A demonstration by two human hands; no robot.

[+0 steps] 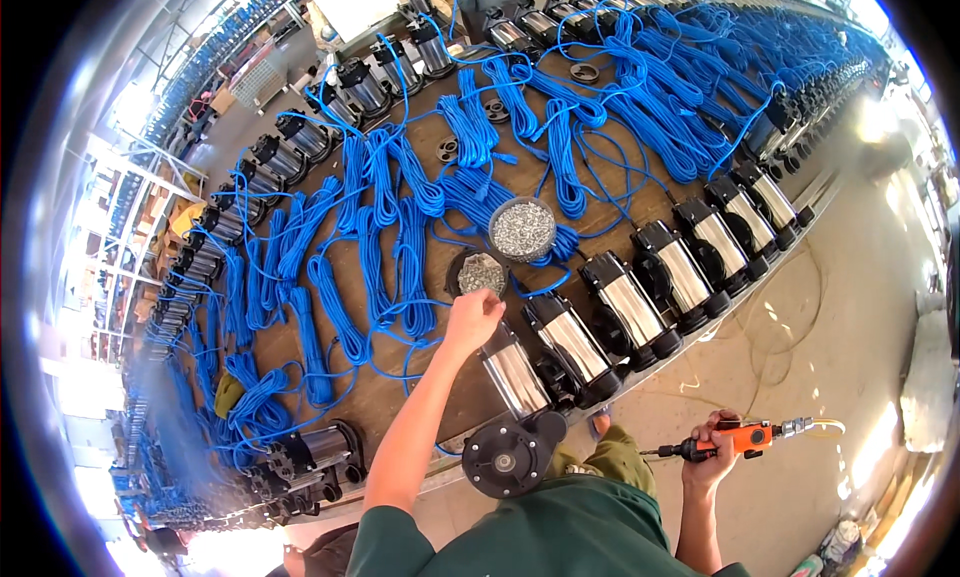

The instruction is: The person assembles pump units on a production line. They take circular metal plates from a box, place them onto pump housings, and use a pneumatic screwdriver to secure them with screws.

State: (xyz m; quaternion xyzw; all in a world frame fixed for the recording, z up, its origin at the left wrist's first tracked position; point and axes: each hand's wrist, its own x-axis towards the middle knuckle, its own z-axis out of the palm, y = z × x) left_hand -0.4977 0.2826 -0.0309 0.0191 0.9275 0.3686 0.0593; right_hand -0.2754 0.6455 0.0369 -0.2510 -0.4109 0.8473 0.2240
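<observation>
My left hand (473, 322) reaches over the table to the near rim of a dark bowl of small metal parts (482, 274). Its fingers are bent together; whatever they pinch, if anything, is hidden. Just beyond stands a second, fuller round tub of small silvery parts (522, 229). My right hand (708, 449) is wrapped round an orange air screwdriver (750, 438), held off the table's edge with its bit pointing left and a yellowish hose at its rear. In front of my body, a steel-bodied pump (507, 455) turns its round black end up at the table edge.
More steel-and-black pumps (628, 307) line the near edge to the right, and others (365, 85) the far side. Bundled blue cables (375, 267) cover much of the brown tabletop (450, 372). A thin hose (790, 347) loops on the floor. Another person's arm (293, 560) shows at lower left.
</observation>
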